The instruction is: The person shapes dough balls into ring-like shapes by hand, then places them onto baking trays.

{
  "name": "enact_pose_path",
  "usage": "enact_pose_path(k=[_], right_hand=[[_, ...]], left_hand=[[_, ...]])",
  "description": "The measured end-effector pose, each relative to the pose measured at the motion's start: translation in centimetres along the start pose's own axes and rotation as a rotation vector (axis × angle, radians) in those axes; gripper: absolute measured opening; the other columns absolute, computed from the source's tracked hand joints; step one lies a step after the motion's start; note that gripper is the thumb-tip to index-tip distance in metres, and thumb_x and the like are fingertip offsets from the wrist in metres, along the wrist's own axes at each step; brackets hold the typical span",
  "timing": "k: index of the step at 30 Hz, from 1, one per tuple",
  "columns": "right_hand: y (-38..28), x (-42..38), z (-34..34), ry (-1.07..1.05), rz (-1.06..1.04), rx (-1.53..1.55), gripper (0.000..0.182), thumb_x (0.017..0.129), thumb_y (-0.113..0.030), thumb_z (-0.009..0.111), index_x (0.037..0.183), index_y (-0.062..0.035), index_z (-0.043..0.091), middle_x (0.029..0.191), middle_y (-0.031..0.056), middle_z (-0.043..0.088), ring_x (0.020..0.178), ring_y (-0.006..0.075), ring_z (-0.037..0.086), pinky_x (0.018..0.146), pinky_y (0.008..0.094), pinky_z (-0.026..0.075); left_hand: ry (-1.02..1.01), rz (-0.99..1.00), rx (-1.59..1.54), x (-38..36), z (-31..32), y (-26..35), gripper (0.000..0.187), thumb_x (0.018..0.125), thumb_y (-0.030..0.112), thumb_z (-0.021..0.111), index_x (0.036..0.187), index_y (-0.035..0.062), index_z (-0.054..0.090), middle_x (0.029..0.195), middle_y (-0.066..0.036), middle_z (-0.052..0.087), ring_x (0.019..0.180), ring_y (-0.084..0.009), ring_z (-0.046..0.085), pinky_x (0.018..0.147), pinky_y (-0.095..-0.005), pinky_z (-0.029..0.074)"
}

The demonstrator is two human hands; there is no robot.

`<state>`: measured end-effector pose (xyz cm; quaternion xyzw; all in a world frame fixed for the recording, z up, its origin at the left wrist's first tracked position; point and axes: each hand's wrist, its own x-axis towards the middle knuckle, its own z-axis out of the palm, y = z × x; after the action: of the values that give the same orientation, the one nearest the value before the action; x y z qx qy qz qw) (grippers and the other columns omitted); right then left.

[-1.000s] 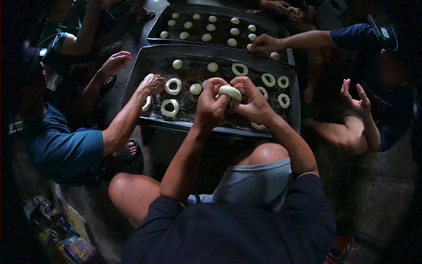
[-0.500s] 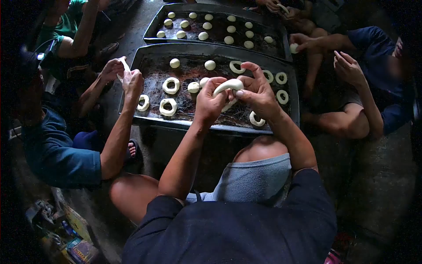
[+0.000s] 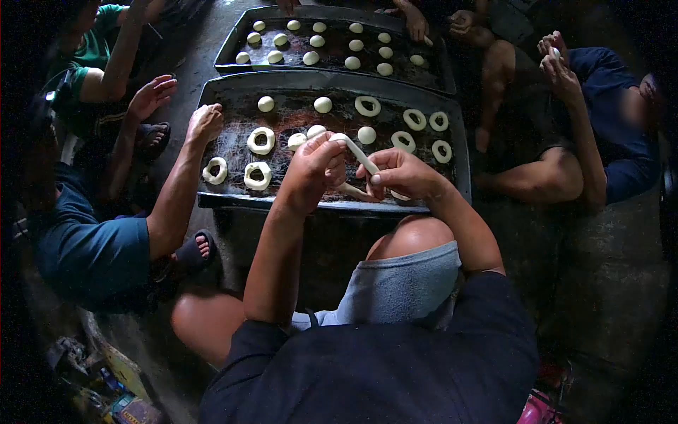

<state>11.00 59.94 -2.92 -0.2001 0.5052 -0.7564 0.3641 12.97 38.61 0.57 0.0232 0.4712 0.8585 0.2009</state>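
Note:
Both my hands are closed on a pale dough ring (image 3: 359, 154), pulled into a long loop over the near baking tray (image 3: 236, 92). My left hand (image 3: 309, 173) grips its left end, and my right hand (image 3: 408, 174) pinches the right side between thumb and fingers. One strand slants down across the top; a lower strand shows between the hands. Beneath them a dough ball (image 3: 366, 135) sits on the tray, with another ball (image 3: 323, 104) farther back. Finished-looking rings lie on both sides, such as a left ring (image 3: 261, 140) and a right ring (image 3: 441, 151).
Behind the near tray stands a far baking tray (image 3: 226, 56) with several dough balls. A co-worker's fist (image 3: 205, 124) is at the near tray's left edge. Another person's hands (image 3: 558, 67) are raised at the right. Clutter (image 3: 131, 406) lies on the floor at lower left.
The dough between my hands has gone from a thick curve to a longer, thinner loop. The left co-worker's hands have moved apart. The right person's hands have come together, higher up.

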Motion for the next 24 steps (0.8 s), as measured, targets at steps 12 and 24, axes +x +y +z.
enact_pose_path(k=[12, 24], right_hand=[[3.5, -1.6, -2.3, 0.204, -0.004, 0.200, 0.019, 0.084, -0.002, 0.061, 0.102, 0.0007, 0.054, 0.089, 0.0079, 0.059, 0.076, 0.0171, 0.063, 0.075, 0.0336, 0.056], [12.9, 0.9, -7.2, 0.581, 0.324, 0.203, 0.027, 0.084, -0.004, 0.059, 0.109, 0.0058, 0.056, 0.096, 0.0144, 0.064, 0.087, 0.0218, 0.065, 0.079, 0.0336, 0.054]], left_hand=[[-0.094, -0.226, 0.377, 1.8, -3.7, -2.8, 0.024, 0.086, 0.018, 0.059, 0.098, -0.0005, 0.052, 0.080, -0.006, 0.061, 0.071, -0.0129, 0.061, 0.065, -0.0262, 0.050], [0.316, -0.126, 1.258, 3.3, -6.8, -9.4, 0.070, 0.077, 0.027, 0.059, 0.136, -0.0028, 0.037, 0.125, -0.029, 0.052, 0.117, -0.0359, 0.052, 0.099, -0.0400, 0.040]])
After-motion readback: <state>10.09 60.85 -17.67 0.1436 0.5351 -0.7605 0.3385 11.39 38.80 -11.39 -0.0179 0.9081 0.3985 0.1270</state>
